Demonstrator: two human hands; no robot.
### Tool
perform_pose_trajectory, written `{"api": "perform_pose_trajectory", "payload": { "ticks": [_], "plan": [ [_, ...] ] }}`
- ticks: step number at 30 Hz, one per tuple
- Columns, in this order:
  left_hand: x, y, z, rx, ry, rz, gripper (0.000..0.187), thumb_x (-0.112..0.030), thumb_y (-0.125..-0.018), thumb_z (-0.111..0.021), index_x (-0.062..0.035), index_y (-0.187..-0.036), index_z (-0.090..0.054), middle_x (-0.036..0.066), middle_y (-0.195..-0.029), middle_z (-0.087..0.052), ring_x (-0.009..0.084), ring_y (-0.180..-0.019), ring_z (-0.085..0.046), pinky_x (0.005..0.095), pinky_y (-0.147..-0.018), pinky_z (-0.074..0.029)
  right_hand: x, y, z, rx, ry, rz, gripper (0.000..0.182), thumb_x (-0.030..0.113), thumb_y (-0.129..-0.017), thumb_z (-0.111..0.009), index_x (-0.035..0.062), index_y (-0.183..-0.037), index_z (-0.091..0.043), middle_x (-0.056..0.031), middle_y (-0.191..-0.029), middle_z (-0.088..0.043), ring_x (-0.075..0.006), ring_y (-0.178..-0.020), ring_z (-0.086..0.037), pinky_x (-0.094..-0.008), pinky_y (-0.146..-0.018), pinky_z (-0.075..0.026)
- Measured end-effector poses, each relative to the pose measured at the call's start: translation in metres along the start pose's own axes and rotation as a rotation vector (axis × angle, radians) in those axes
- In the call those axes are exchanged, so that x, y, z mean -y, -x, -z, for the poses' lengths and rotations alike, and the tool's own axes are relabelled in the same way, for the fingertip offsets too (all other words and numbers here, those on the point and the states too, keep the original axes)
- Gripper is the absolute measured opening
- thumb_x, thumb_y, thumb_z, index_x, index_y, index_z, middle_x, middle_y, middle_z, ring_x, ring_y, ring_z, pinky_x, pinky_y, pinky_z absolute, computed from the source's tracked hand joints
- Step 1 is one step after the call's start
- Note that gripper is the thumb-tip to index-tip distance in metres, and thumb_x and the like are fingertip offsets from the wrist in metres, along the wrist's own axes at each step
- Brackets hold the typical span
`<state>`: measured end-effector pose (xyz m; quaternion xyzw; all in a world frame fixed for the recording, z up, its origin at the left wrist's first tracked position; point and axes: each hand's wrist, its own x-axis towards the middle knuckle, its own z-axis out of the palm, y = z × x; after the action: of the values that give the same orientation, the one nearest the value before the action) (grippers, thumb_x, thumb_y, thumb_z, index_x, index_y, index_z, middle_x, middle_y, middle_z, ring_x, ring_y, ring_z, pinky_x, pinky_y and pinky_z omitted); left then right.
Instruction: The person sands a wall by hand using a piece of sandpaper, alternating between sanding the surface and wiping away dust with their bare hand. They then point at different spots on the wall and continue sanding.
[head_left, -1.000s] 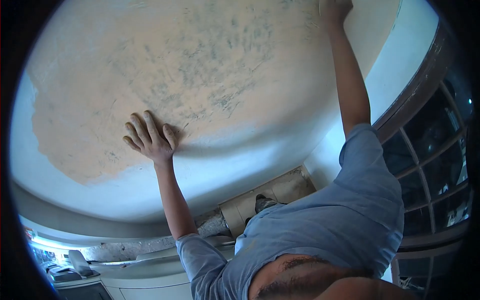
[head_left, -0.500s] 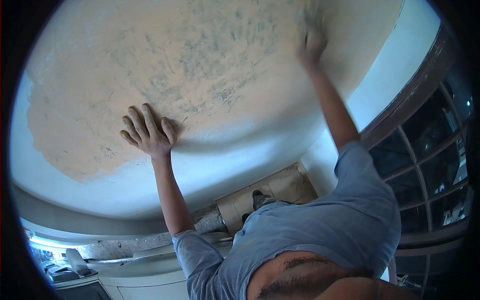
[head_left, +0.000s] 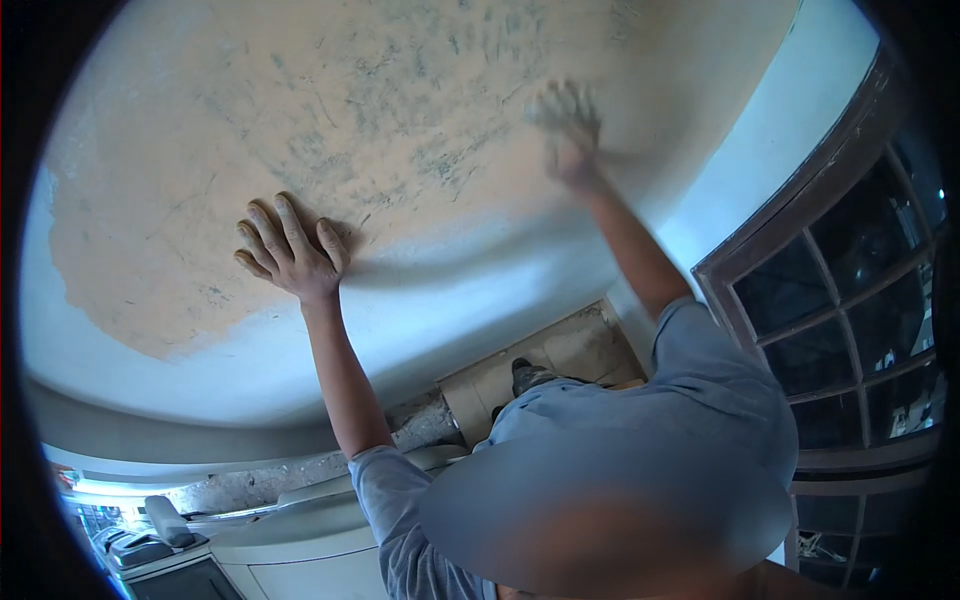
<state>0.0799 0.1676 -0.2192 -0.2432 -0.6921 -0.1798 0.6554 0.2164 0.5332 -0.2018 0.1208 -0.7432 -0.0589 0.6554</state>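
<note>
Peach coating [head_left: 330,120], streaked with dark marks, is covering much of the pale wall [head_left: 440,320]. The left hand [head_left: 300,265] is lying flat on the coating near its lower edge, fingers spread wide. The blurred right hand [head_left: 572,130] is showing parted fingers; whether it is touching the coating is unclear. A paned window [head_left: 848,318] is standing at right.
</note>
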Motion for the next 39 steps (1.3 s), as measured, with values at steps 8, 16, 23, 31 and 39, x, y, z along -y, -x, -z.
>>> {"api": "perform_pose_trajectory", "payload": {
  "ticks": [8,16,23,31,39],
  "plan": [
    [-0.001,0.001,-0.003,0.01,-0.016,0.029,0.054,-0.043,-0.095,-0.041,-0.0068,-0.133,-0.056,0.021,-0.147,-0.038,0.0354,-0.142,-0.024,0.0497,-0.117,-0.004,-0.031,-0.16,0.006,-0.186,0.139,-0.128,0.047,0.026,-0.101,-0.032,-0.0006,-0.135,-0.05,-0.0193,-0.142,-0.047,-0.0335,-0.138,-0.035,-0.0462,-0.117,-0.016],
    [0.002,0.0,0.0,-0.019,0.003,-0.001,0.053,-0.039,-0.094,-0.043,-0.0035,-0.132,-0.056,0.022,-0.145,-0.041,0.0347,-0.142,-0.027,0.0469,-0.117,-0.005,0.038,0.112,-0.011,-0.088,-0.259,-0.313,0.033,0.017,-0.094,-0.046,0.0026,-0.117,-0.065,-0.0218,-0.13,-0.057,-0.0417,-0.131,-0.044,-0.058,-0.113,-0.015],
    [0.0,0.001,-0.002,-0.001,-0.01,-0.021,0.057,-0.04,-0.095,-0.04,-0.0008,-0.135,-0.051,0.025,-0.147,-0.037,0.0377,-0.142,-0.026,0.0485,-0.117,-0.005,-0.103,-0.14,0.041,-0.143,0.144,-0.204,0.047,0.024,-0.1,-0.033,0.0002,-0.137,-0.048,-0.0183,-0.144,-0.044,-0.032,-0.14,-0.032,-0.0439,-0.117,-0.017],
    [-0.003,0.0,-0.003,-0.02,-0.018,-0.007,0.058,-0.041,-0.096,-0.039,-0.0009,-0.136,-0.05,0.025,-0.146,-0.038,0.0368,-0.141,-0.026,0.0479,-0.116,-0.007,-0.007,0.148,0.007,-0.099,-0.117,-0.488,0.035,0.021,-0.095,-0.045,0.0086,-0.124,-0.062,-0.0232,-0.139,-0.048,-0.0419,-0.136,-0.035,-0.0556,-0.115,-0.011],
    [-0.003,-0.002,-0.003,-0.004,-0.03,-0.032,0.059,-0.041,-0.096,-0.037,0.0006,-0.137,-0.049,0.026,-0.148,-0.034,0.0377,-0.142,-0.025,0.0485,-0.117,-0.007,-0.132,-0.064,0.062,0.359,0.429,-0.612,0.034,0.024,-0.096,-0.047,0.0043,-0.117,-0.064,-0.0213,-0.132,-0.055,-0.037,-0.129,-0.047,-0.0474,-0.108,-0.035]
  ]
}}
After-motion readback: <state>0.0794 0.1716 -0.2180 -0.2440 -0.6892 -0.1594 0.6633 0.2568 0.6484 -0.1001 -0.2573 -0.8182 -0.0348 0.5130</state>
